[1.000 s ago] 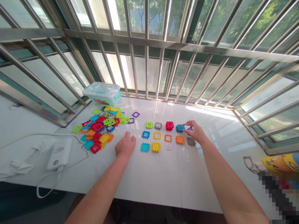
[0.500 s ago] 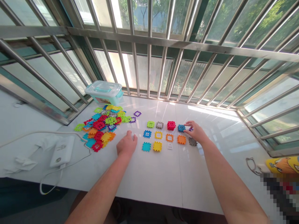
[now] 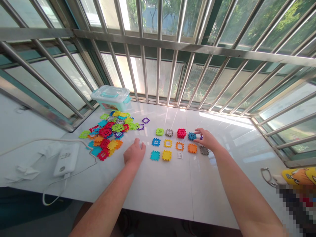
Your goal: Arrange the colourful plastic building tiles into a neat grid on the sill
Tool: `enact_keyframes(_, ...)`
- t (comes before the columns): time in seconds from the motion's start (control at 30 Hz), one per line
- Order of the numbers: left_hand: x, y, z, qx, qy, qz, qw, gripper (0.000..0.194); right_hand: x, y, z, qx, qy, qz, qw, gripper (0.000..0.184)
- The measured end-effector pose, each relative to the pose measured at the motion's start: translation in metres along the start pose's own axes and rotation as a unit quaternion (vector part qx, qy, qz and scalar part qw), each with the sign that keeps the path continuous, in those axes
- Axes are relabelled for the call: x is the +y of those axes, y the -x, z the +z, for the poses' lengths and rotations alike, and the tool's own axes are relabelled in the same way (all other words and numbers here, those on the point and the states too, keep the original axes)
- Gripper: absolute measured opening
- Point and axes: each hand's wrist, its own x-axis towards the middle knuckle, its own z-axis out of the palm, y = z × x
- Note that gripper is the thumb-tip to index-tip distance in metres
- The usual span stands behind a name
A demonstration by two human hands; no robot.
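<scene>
"While the right hand reaches over the far end of the rows, where does the blue piece lie against its fingers?"

"At the tips. The thumb and forefinger are parted, one at the near side of the piece's right edge, the other at the far side. Whether they actually grip it, I can't tell."

"And under that hand?"

"A purple piece, mostly hidden by the fingers. Just nearer the person sit the orange piece and the dark grey piece, while the red stack is left of the blue one, apart from it."

"What about the left hand?"

"Empty. Its forefinger and thumb point forward with a gap between them, the other fingers curled. It's between the jumbled pile and the rows, nearest the light blue piece and the blue window piece, touching neither."

"Anything beyond the pile?"

"The lidded box, near the window bars, all on the white tabletop. A purple frame lies off the pile's right side."
</scene>
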Motion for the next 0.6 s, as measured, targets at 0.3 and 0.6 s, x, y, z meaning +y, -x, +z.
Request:
enact_keyframes(0.3, -0.0001, 0.0001, -0.0003, 0.001, 0.001, 0.000, 1.000, 0.047, -0.0022, 0.0012, 0.0032, 0.020, 0.007, 0.005, 1.000, 0.059)
enact_keyframes(0.6, -0.0005, -0.0006, -0.0007, -0.006, 0.002, 0.000, 1.000, 0.047, -0.0031, 0.0047, 0.0042, 0.022, 0.018, 0.006, 1.000, 0.059)
